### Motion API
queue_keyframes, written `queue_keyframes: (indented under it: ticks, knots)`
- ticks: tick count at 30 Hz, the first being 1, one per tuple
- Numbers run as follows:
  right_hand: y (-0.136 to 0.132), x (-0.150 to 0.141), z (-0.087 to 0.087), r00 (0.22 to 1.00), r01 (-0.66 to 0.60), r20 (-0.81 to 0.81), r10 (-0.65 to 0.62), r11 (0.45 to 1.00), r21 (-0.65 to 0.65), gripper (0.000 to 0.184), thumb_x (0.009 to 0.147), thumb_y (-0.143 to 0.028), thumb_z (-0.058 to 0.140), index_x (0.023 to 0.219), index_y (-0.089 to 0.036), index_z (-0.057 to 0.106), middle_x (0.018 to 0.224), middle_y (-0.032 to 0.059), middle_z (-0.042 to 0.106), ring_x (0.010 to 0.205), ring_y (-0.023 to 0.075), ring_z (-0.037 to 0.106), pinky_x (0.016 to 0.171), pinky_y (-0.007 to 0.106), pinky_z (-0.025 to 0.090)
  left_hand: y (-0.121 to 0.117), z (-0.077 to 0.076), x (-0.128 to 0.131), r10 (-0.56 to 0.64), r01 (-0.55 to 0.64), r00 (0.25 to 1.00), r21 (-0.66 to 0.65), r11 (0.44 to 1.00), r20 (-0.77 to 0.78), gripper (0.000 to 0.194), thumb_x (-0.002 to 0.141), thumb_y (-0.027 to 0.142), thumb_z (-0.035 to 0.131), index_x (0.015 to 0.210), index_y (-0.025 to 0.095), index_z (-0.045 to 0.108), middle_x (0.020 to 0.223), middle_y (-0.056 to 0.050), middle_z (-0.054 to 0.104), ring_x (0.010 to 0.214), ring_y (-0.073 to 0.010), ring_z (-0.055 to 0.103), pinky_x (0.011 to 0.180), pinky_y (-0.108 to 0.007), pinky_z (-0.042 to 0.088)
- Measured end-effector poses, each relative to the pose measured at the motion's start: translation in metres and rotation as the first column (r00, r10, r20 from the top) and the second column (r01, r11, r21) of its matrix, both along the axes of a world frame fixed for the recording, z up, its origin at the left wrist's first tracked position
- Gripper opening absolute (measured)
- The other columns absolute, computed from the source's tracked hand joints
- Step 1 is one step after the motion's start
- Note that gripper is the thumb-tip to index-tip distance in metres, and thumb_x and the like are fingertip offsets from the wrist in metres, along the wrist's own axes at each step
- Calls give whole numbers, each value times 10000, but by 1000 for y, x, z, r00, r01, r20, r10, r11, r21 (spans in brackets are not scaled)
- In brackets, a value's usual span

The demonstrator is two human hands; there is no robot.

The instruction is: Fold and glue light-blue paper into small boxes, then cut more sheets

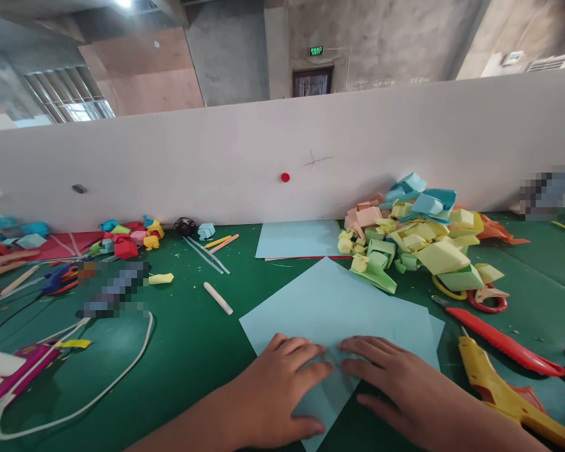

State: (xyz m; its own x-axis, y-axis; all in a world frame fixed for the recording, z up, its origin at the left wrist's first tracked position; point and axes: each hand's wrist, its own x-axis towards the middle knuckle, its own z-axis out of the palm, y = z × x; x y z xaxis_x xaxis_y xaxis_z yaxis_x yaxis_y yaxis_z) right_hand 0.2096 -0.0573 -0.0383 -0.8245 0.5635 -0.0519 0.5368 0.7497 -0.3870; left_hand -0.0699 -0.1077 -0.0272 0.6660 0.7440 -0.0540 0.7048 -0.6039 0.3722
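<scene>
A large sheet of light blue paper (pixel 329 301) lies at an angle on the green table in front of me, one corner pointing away. My left hand (pixel 287 389) rests on its near left part, fingers apart. On the near right part lies my right hand (pixel 390 376), its fingers also spread and pressed to the paper. The fingertips of both hands almost meet at the middle. Another blue layer (pixel 437 336) shows under the sheet's right edge. Neither hand grips anything.
Folded paper pieces (pixel 419 232) are heaped at the back right. A red utility knife (pixel 503 339) and a yellow glue gun (pixel 494 383) lie right. Behind are stacked blue sheets (pixel 296 238). To the left are a wooden stick (pixel 218 298), a white cable (pixel 122 376) and another person's hand (pixel 4 262).
</scene>
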Motion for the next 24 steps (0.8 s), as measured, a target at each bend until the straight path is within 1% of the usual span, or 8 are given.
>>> queue_keyframes:
  ticks: [3,7,9,12,15,17,21,24]
  knots:
    - [-2,-1,1,999,-12,-44,11,999,-31,458,997,-385,547,1454,-353,525,1569,54,497,1426,314,463,1143,540,429,0,-7,5,53,-54,998,59,997,24,682,876,558,717,1470,310,495,1515,-48,542,1326,-303,534,1089,-481,443]
    - [-9,-7,1,986,-39,-161,36,999,-14,573,966,-394,617,1513,-327,464,1502,71,566,1364,303,516,1132,512,438,0,-7,13,143,-153,985,106,983,93,413,919,388,707,1314,296,628,1315,-13,688,1149,-244,641,998,-414,509]
    - [-10,-11,-3,974,-16,-225,22,999,28,453,985,-341,593,1434,-303,553,1365,75,664,1225,277,608,1058,479,491,-2,-6,16,191,-204,971,82,975,144,329,930,351,688,1250,280,662,1218,-6,730,1090,-227,669,955,-378,541]
    - [-9,-13,-10,947,50,-318,-37,998,35,252,1040,-281,483,1185,-273,689,1150,68,732,1010,225,666,906,406,543,-9,-4,15,247,-267,939,56,962,238,356,962,426,622,1297,306,638,1206,0,740,1071,-217,698,924,-336,576]
    - [-5,-9,-13,897,96,-417,-147,985,-141,234,1055,-301,453,1088,-258,681,1134,63,704,998,192,660,874,336,544,-18,-1,7,227,-284,907,118,951,353,419,1031,528,437,1388,352,569,1290,-11,710,1131,-218,693,917,-298,590]
    - [-3,-4,-10,864,130,-438,-249,950,-285,213,1051,-341,471,1042,-252,665,1113,49,691,974,178,653,860,304,538,-22,2,0,220,-313,888,180,933,403,449,1046,536,384,1426,346,528,1318,-38,695,1156,-226,685,905,-285,597]
    - [1,3,-4,817,256,-376,-438,859,-444,318,1023,-476,498,878,-229,637,868,11,655,796,173,607,717,293,517,-17,6,-9,336,-476,836,268,838,433,525,1017,422,514,1517,321,390,1427,-88,609,1165,-240,670,862,-298,618]
    - [4,4,-7,755,331,-367,-544,798,-503,337,989,-541,529,1021,-230,655,868,19,656,790,183,615,686,294,534,-8,3,-12,351,-494,846,341,800,402,520,1012,292,515,1516,337,391,1444,-90,575,1173,-237,661,846,-308,624]
